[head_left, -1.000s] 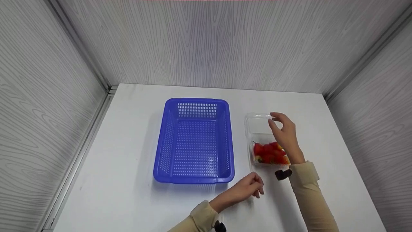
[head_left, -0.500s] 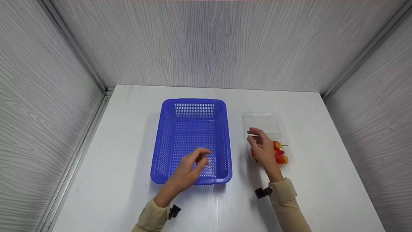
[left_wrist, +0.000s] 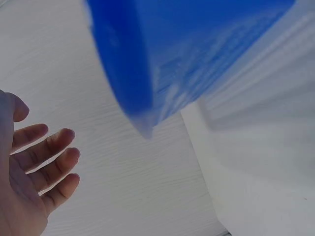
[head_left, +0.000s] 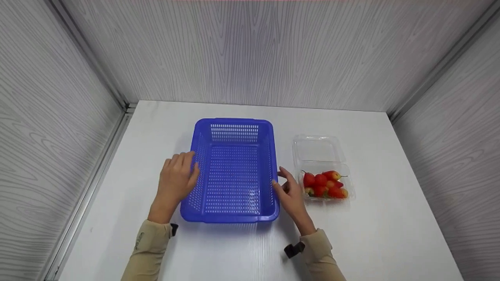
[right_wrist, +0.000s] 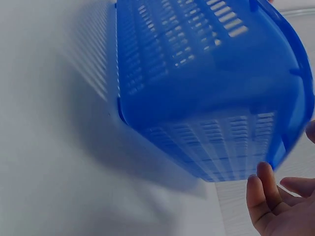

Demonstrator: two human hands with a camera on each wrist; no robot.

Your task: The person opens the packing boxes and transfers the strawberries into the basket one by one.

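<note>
Two hands of mine are at the blue basket (head_left: 234, 171), one on each side. The basket sits on the white table (head_left: 390, 234), near the middle.

My left hand (head_left: 176, 178) is at the left wall of the basket. Its fingers are straight and a bit spread, not curled around anything. From above, the fingertips lie right at the rim. I cannot tell if they press on it. In the left wrist view the fingers (left_wrist: 47, 162) look open, with a gap of table between them and the basket's blue side (left_wrist: 162, 64).

My right hand (head_left: 288, 191) is at the right wall of the basket. Its fingers are loose and open too, and they hold nothing. In the right wrist view the fingertips (right_wrist: 263, 189) are just beside the basket's corner (right_wrist: 216, 98).

Just to the right of my right hand sits a clear plastic box (head_left: 323, 171) with its lid open toward the far side. Red strawberries (head_left: 325, 184) lie in the near half of the box.
</note>
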